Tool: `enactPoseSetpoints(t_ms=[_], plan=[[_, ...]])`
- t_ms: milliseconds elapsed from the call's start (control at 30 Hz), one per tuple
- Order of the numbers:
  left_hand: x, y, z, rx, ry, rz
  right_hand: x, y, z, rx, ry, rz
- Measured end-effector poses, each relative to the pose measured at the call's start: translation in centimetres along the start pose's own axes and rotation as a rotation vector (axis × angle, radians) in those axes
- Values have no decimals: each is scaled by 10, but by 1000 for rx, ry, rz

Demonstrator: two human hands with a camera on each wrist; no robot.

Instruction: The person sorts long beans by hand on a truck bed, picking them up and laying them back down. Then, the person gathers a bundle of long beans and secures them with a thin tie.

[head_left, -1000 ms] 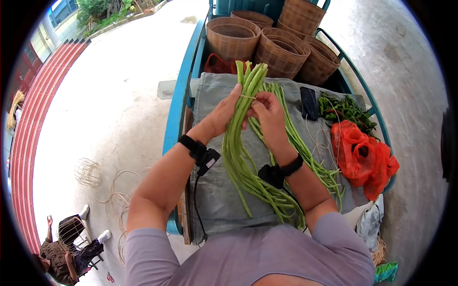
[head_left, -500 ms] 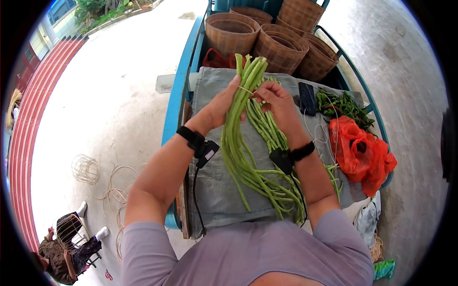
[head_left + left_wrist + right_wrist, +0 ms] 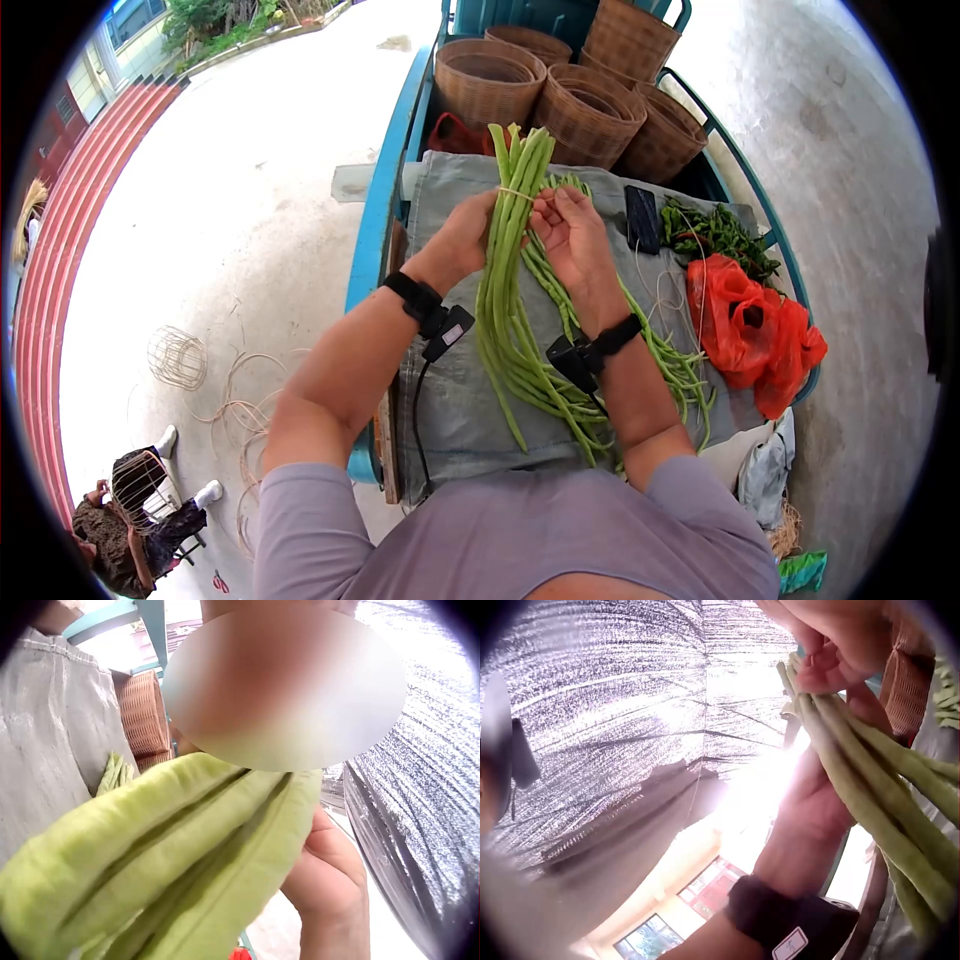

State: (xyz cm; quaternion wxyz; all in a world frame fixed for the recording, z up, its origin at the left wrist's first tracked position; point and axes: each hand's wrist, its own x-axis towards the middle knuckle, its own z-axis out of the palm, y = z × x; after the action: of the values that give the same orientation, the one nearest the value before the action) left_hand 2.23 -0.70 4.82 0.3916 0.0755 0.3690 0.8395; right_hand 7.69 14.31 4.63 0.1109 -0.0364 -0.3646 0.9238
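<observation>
A bundle of long green beans (image 3: 507,290) hangs from the left hand (image 3: 470,232), which grips it near its upper end; the thumb side is partly behind the stalks. A thin pale tie (image 3: 516,193) crosses the bundle just above that grip. On the bundle's right side, the right hand (image 3: 570,235) pinches at the tie's end with thumb and curled fingers. In the left wrist view the beans (image 3: 172,855) fill the foreground. The right wrist view shows the beans (image 3: 885,802) close up, beside fingers (image 3: 825,671).
More long beans (image 3: 665,355) lie on the grey cloth (image 3: 455,420). To the right are a dark phone-like object (image 3: 642,219), green peppers (image 3: 725,238) and a red plastic bag (image 3: 745,325). Wicker baskets (image 3: 590,115) stand behind. A blue rail (image 3: 385,190) edges the left side; a person sits lower left.
The right hand has turned, its palm now showing more, and has come back closer to the bundle. The left hand keeps its hold on the beans.
</observation>
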Motion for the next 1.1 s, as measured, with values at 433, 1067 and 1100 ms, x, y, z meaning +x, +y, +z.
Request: enactPoseSetpoints(t_ms=[433, 1067, 1100], plan=[[10, 4, -7, 200, 205, 287, -5, -3, 3, -131, -80, -120], [37, -9, -57, -84, 303, 147, -76, 82, -34, -1199, -264, 63], [37, -12, -67, -20, 263, 112, -72, 85, -35, -1192, -228, 111]])
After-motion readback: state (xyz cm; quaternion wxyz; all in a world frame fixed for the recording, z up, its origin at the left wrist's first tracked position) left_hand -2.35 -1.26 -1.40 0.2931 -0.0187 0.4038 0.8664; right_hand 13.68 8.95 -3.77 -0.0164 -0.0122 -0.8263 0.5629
